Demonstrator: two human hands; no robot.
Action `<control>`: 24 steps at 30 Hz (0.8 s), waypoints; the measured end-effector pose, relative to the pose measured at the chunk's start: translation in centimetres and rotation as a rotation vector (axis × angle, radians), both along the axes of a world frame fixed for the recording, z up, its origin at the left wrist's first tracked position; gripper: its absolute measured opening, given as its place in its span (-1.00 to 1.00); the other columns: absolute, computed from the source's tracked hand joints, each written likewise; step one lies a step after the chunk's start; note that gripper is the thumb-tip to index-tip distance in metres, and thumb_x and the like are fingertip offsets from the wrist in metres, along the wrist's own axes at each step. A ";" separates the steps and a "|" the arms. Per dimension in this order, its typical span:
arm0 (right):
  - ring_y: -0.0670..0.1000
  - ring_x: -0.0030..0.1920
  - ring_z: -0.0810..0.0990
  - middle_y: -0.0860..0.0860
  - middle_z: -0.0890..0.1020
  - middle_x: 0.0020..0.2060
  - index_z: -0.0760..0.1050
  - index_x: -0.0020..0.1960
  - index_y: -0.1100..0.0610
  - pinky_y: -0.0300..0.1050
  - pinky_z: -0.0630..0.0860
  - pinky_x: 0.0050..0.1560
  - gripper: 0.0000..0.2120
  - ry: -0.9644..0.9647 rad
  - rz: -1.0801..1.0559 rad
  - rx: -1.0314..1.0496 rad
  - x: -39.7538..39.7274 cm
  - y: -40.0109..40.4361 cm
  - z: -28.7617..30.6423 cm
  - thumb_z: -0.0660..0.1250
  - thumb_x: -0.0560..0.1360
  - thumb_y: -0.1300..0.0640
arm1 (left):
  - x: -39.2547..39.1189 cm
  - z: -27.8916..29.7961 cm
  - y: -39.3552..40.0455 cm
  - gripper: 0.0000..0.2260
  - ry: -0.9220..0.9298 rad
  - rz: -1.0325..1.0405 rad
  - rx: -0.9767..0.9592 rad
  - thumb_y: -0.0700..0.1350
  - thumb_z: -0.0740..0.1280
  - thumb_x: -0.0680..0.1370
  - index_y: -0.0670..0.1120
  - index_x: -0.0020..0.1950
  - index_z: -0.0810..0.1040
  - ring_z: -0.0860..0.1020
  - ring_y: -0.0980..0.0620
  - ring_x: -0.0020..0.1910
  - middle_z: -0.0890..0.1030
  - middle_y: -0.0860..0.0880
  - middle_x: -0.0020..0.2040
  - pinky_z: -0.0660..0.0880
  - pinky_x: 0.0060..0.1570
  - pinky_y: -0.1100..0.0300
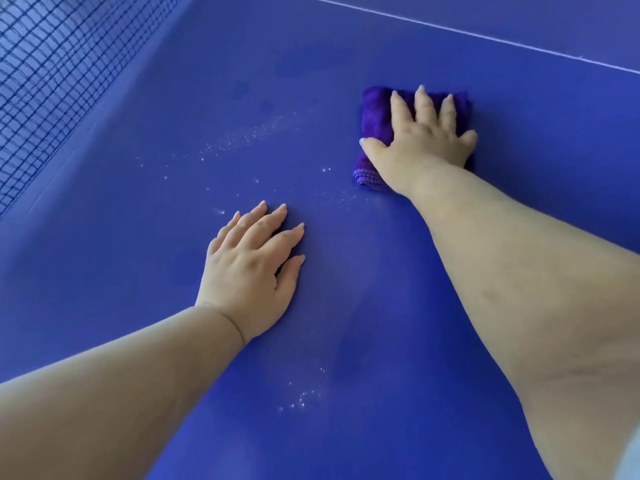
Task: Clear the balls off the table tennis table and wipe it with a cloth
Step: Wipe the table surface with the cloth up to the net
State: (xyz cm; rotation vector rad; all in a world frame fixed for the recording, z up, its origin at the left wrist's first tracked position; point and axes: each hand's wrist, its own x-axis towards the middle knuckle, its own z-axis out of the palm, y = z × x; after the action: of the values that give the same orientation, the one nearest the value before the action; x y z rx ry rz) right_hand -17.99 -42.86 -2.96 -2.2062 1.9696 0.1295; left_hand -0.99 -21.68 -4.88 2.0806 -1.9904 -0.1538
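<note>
A folded purple cloth (375, 121) lies on the blue table tennis table (138, 271), right of centre. My right hand (420, 138) presses flat on the cloth with fingers spread, covering most of it. My left hand (251, 271) rests palm down on the bare table surface, nearer to me and to the left, holding nothing. Small white droplets or specks (249, 136) are scattered on the table between and below the hands. No balls are in view.
The black net (52, 74) runs along the upper left. A white line (485, 34) crosses the table at the top right. Faint darker smears mark the surface near the top centre and below the hands.
</note>
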 end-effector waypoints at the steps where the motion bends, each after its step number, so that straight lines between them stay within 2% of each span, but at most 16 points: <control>1: 0.15 0.56 -0.16 -0.07 -0.11 0.58 -0.09 0.55 -0.18 0.36 0.05 0.36 -0.26 -0.005 0.046 -0.002 0.7 1.4 -0.1 -0.01 0.46 -0.41 | 0.0 0.0 0.0 -0.64 -0.006 -0.001 0.000 0.08 0.16 0.56 0.01 0.26 0.58 0.38 -0.12 0.42 0.50 0.00 0.36 0.24 0.41 -0.11; 6: 0.10 0.56 -0.19 -0.10 -0.11 0.58 -0.09 0.55 -0.19 0.31 0.03 0.39 -0.30 -0.010 0.183 0.009 1.3 9.7 0.1 -0.03 0.48 -0.38 | 0.0 0.4 0.0 -0.59 0.008 0.025 0.032 0.04 0.08 0.55 0.00 0.27 0.58 0.38 -0.13 0.41 0.51 -0.02 0.36 0.22 0.42 -0.09; 10: 0.03 0.56 -0.21 -0.14 -0.13 0.57 -0.12 0.54 -0.21 0.24 -0.01 0.47 -0.30 0.022 0.233 0.030 -3.5 17.2 0.5 -0.04 0.48 -0.40 | 0.1 2.1 2.0 -0.59 0.031 -0.024 -0.051 -0.08 0.10 0.47 -0.06 0.20 0.61 0.55 -0.12 0.24 0.63 -0.03 0.18 0.33 0.35 -0.09; 12: 0.01 0.56 -0.17 -0.14 -0.09 0.57 -0.09 0.54 -0.20 0.20 -0.01 0.49 -0.28 0.052 0.220 0.022 -6.6 18.9 0.7 -0.10 0.44 -0.41 | 0.8 2.8 4.1 -0.62 0.028 -0.097 -0.083 -0.12 0.16 0.47 -0.06 0.21 0.61 0.55 -0.11 0.24 0.63 -0.02 0.18 0.33 0.34 -0.14; 15: 0.02 0.56 -0.13 -0.14 -0.05 0.57 -0.04 0.54 -0.20 0.23 0.02 0.49 -0.31 0.062 0.066 0.013 -7.7 17.8 0.8 -0.05 0.47 -0.38 | 2.5 3.0 8.8 -0.67 0.018 -0.148 -0.064 -0.07 0.21 0.50 -0.03 0.20 0.62 0.51 -0.12 0.28 0.59 -0.02 0.24 0.33 0.33 -0.17; 18: 0.08 0.56 -0.16 -0.11 -0.08 0.57 -0.06 0.55 -0.18 0.31 0.02 0.45 -0.27 0.034 -0.209 0.037 -4.1 14.7 0.5 0.02 0.47 -0.39 | 4.2 1.7 12.3 -0.69 -0.017 -0.221 -0.077 -0.05 0.21 0.51 -0.02 0.15 0.65 0.54 -0.14 0.24 0.60 -0.03 0.22 0.38 0.27 -0.13; 20: 0.13 0.56 -0.17 -0.07 -0.10 0.58 -0.07 0.56 -0.16 0.36 0.03 0.42 -0.25 0.001 -0.319 0.056 -1.2 13.4 0.5 0.04 0.46 -0.39 | 5.0 0.5 12.9 -0.70 -0.024 -0.287 -0.127 -0.08 0.22 0.51 -0.03 0.14 0.67 0.55 -0.14 0.23 0.61 -0.04 0.20 0.40 0.24 -0.10; 24: 0.13 0.56 -0.16 -0.08 -0.10 0.58 -0.07 0.55 -0.18 0.33 0.04 0.38 -0.28 -0.012 -0.193 0.017 3.0 14.9 0.0 0.03 0.46 -0.36 | 5.3 -0.2 12.4 -0.72 -0.028 -0.309 -0.185 -0.09 0.24 0.51 -0.04 0.11 0.68 0.56 -0.14 0.21 0.62 -0.05 0.18 0.41 0.18 -0.05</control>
State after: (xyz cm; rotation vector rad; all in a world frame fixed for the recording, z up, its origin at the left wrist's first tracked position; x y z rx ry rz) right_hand -15.02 -28.00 -2.96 -1.9885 2.1519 0.1064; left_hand 4.36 -9.26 -5.09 1.6644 -2.2388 0.0031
